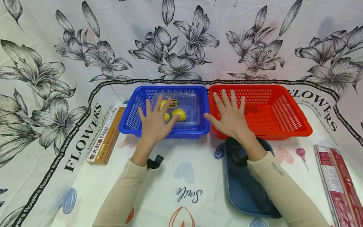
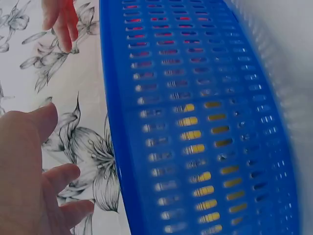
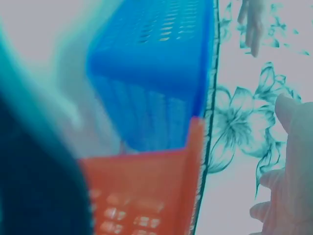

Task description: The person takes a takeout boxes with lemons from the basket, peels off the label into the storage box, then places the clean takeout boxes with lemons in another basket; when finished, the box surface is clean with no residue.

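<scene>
My left hand (image 1: 155, 124) is raised over the front of the blue basket (image 1: 133, 134), fingers spread and holding nothing. In that basket lies a clear plastic box (image 1: 191, 108) with several yellow fruits (image 1: 179, 114) inside, partly hidden behind the hand. My right hand (image 1: 231, 118), also spread and bare of any object, hovers over the left part of the red basket (image 1: 292, 130). The left wrist view shows the left hand (image 2: 29, 176) above the rim of the blue basket (image 2: 146, 161). In the right wrist view, the right hand (image 3: 293, 171) is apart from the red basket (image 3: 142, 181).
A dark blue tub (image 1: 246, 189) stands under my right forearm. Left of the blue basket lies a pasta box (image 1: 106, 138). To the right are a pink lollipop (image 1: 301, 153) and a red and white package (image 1: 337, 183). A flower-printed cloth (image 1: 181, 41) rises behind the baskets.
</scene>
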Demonstrator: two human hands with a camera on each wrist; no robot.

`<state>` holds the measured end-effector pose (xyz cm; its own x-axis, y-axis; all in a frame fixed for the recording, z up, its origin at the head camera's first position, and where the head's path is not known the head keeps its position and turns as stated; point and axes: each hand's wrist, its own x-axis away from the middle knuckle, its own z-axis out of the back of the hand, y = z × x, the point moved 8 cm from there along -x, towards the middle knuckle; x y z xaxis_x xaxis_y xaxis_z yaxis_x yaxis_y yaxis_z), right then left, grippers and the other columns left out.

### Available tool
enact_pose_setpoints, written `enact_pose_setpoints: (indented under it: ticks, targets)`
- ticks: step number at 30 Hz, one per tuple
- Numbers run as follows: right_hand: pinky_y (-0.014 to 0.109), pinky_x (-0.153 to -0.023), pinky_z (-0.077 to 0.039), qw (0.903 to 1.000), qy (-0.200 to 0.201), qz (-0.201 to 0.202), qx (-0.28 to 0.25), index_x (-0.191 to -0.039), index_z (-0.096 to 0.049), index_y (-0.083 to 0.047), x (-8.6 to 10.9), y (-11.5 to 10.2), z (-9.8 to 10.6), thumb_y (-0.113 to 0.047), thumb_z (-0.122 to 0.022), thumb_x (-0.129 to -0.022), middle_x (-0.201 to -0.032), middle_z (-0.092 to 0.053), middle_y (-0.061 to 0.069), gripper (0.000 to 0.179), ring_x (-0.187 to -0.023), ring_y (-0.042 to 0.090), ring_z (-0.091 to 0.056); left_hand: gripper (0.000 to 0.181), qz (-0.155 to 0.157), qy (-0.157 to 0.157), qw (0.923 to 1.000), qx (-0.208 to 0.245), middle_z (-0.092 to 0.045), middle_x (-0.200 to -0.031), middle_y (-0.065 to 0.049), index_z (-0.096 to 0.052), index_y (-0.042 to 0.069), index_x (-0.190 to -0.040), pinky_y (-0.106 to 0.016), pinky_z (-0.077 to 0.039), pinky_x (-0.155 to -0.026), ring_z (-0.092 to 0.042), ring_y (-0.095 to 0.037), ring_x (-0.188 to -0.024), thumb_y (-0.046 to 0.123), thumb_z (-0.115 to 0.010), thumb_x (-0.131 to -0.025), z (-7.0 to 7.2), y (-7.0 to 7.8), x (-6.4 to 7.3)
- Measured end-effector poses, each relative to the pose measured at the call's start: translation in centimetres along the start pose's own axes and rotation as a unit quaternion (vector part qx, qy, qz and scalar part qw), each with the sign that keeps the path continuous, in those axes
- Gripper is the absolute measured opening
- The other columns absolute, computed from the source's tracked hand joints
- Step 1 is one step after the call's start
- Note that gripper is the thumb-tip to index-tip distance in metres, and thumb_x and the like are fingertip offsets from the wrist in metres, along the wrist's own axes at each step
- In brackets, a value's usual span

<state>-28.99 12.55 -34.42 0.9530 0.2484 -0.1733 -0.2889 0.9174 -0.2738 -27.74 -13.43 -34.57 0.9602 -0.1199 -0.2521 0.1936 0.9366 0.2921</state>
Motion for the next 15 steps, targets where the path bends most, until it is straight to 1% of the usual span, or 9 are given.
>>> enact_pose_setpoints:
  ticks: [3, 5, 8, 10, 12, 14, 15]
  targets:
    - [0.072, -0.121, 0.009, 0.9991, -0.015, 0.008, -0.039, -0.165, -0.011, -0.026, -0.7, -1.2, 0.1, -0.079, -0.039, -0.092, -0.173, -0.012, 0.012, 0.095, -0.159, 0.043, -0.003, 0.074, 0.005, 0.014, 0.9996, 0.024, -0.019, -0.171, -0.008, -0.033, 0.033, -0.16, -0.08, 0.001, -0.116, -0.003, -0.053, -0.155, 0.07, -0.043, -0.097, 0.4, -0.9, 0.3]
    - [0.071, -0.122, 0.004, 0.9967, -0.03, 0.015, -0.074, -0.165, -0.015, -0.024, -1.4, -2.0, 0.0, -0.076, -0.042, -0.093, -0.171, -0.02, 0.012, 0.093, -0.158, 0.042, -0.011, 0.07, 0.009, 0.025, 0.9989, 0.037, -0.023, -0.17, -0.009, -0.038, 0.031, -0.158, -0.08, -0.001, -0.116, -0.008, -0.051, -0.156, 0.067, -0.046, -0.098, 0.7, -1.6, 0.5]
    - [0.069, -0.123, -0.01, 0.9902, -0.061, 0.021, -0.124, -0.164, -0.023, -0.02, -2.4, -3.1, -0.6, -0.071, -0.047, -0.095, -0.166, -0.032, 0.012, 0.089, -0.154, 0.041, -0.024, 0.064, 0.017, 0.049, 0.9969, 0.06, -0.031, -0.168, -0.011, -0.048, 0.026, -0.152, -0.08, -0.004, -0.116, -0.016, -0.05, -0.155, 0.059, -0.053, -0.099, 1.2, -2.7, 0.9]
    - [0.067, -0.122, -0.022, 0.9851, -0.085, 0.022, -0.148, -0.162, -0.028, -0.017, -3.2, -3.7, -1.2, -0.066, -0.051, -0.095, -0.161, -0.041, 0.015, 0.086, -0.15, 0.041, -0.032, 0.058, 0.025, 0.067, 0.9946, 0.075, -0.037, -0.164, -0.012, -0.055, 0.022, -0.147, -0.079, -0.005, -0.117, -0.021, -0.048, -0.154, 0.053, -0.058, -0.098, 1.5, -3.6, 1.2]
    - [0.064, -0.116, -0.034, 0.9827, -0.101, 0.024, -0.153, -0.159, -0.034, -0.014, -3.8, -4.1, -1.9, -0.061, -0.058, -0.095, -0.153, -0.051, 0.017, 0.083, -0.143, 0.04, -0.041, 0.052, 0.034, 0.087, 0.9915, 0.09, -0.043, -0.161, -0.013, -0.061, 0.018, -0.141, -0.078, -0.006, -0.118, -0.026, -0.047, -0.153, 0.047, -0.062, -0.097, 1.8, -4.6, 1.5]
    - [0.06, -0.109, -0.043, 0.9834, -0.109, 0.029, -0.142, -0.156, -0.04, -0.012, -4.3, -4.5, -2.5, -0.055, -0.065, -0.092, -0.143, -0.059, 0.019, 0.081, -0.134, 0.039, -0.048, 0.048, 0.046, 0.103, 0.9883, 0.102, -0.048, -0.157, -0.014, -0.064, 0.016, -0.137, -0.077, -0.007, -0.118, -0.031, -0.045, -0.151, 0.042, -0.063, -0.097, 2.0, -5.7, 1.7]
    - [0.058, -0.105, -0.045, 0.9847, -0.108, 0.033, -0.132, -0.155, -0.042, -0.011, -4.5, -4.7, -2.7, -0.052, -0.068, -0.091, -0.139, -0.062, 0.019, 0.081, -0.129, 0.038, -0.05, 0.046, 0.051, 0.111, 0.9864, 0.109, -0.05, -0.155, -0.014, -0.065, 0.015, -0.136, -0.076, -0.007, -0.119, -0.033, -0.043, -0.15, 0.04, -0.064, -0.097, 2.0, -6.3, 1.9]
